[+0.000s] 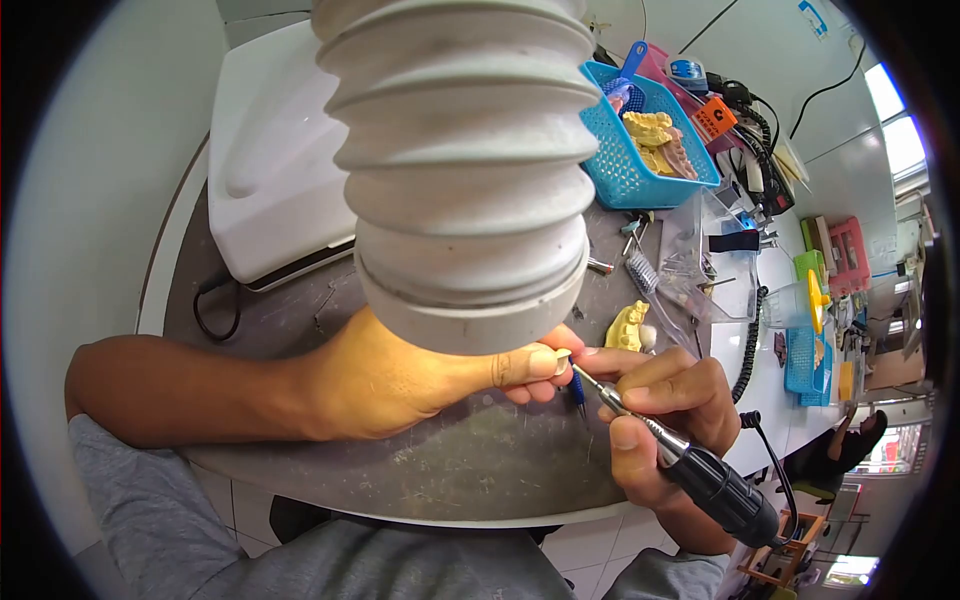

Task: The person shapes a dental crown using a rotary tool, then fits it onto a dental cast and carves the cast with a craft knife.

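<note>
My left hand (440, 375) reaches in under the hose mouth, thumb and fingers pinched on a small pale, tooth-like piece (563, 354). In my right hand (665, 395) is a rotary handpiece (715, 490) with a black body and silver nose, gripped like a pen. Its tip points up and left, right at the pale piece, and the two hands' fingertips nearly meet there. A thin blue pointed tool (578, 392) shows just below the fingertips. Part of my left hand is hidden by the hose.
A ribbed white suction hose (465, 150) hangs over the work. Left of it stands a white machine (270, 170). A yellow dental model (627, 326) and a brush (641, 273) lie right. Behind is a blue basket (650, 185) of models. Another person (848, 450) sits far right.
</note>
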`<state>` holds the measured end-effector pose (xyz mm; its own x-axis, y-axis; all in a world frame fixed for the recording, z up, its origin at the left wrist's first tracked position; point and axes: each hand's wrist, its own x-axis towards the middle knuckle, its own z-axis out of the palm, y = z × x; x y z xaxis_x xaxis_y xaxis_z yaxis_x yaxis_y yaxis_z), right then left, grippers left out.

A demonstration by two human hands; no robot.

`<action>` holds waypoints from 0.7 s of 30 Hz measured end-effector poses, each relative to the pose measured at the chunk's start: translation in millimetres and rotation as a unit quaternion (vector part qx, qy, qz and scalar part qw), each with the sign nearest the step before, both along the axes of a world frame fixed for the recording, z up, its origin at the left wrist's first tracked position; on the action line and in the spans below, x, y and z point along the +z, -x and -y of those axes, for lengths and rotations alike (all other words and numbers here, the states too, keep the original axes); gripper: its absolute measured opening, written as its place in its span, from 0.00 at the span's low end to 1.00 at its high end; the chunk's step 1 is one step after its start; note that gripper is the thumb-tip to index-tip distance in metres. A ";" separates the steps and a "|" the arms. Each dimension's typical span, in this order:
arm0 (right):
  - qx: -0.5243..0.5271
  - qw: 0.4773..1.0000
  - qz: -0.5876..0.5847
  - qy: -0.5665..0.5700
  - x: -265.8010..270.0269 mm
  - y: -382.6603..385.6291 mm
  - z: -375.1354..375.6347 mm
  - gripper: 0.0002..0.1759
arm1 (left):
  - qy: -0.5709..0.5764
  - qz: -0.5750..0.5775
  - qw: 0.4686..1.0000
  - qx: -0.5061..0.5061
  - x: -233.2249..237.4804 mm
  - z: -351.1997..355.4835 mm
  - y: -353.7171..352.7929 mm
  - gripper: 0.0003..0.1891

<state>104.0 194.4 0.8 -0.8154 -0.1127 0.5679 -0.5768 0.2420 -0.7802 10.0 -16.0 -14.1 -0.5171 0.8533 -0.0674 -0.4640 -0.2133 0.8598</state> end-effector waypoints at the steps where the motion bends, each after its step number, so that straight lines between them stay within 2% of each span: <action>1: 0.000 1.000 0.001 -0.001 0.6 -0.1 0.5 0.13 | -0.001 0.001 1.000 0.000 -0.2 0.1 0.3 0.12; 7: -0.004 1.000 0.005 -0.005 1.2 1.5 3.4 0.13 | -0.011 0.023 0.999 0.024 -3.1 -2.7 -2.7 0.14; 10: 0.002 1.000 -0.001 -0.019 -1.2 3.6 2.1 0.13 | 0.017 -0.012 0.999 0.033 -1.3 -2.6 -2.4 0.14; 15: -0.001 1.000 -0.005 -0.005 -1.5 2.5 4.0 0.13 | -0.026 0.022 0.999 0.027 -0.2 -4.4 -2.7 0.12; 21: -0.006 1.000 -0.009 0.002 -3.0 2.6 4.8 0.12 | -0.017 0.023 0.999 0.027 2.4 -4.5 -2.9 0.12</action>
<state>101.4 189.6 -2.2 -0.8068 -0.0996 0.5823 -0.5870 0.2460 -0.7713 12.9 -11.4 -11.7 -0.5598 0.8262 -0.0637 -0.4898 -0.2680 0.8296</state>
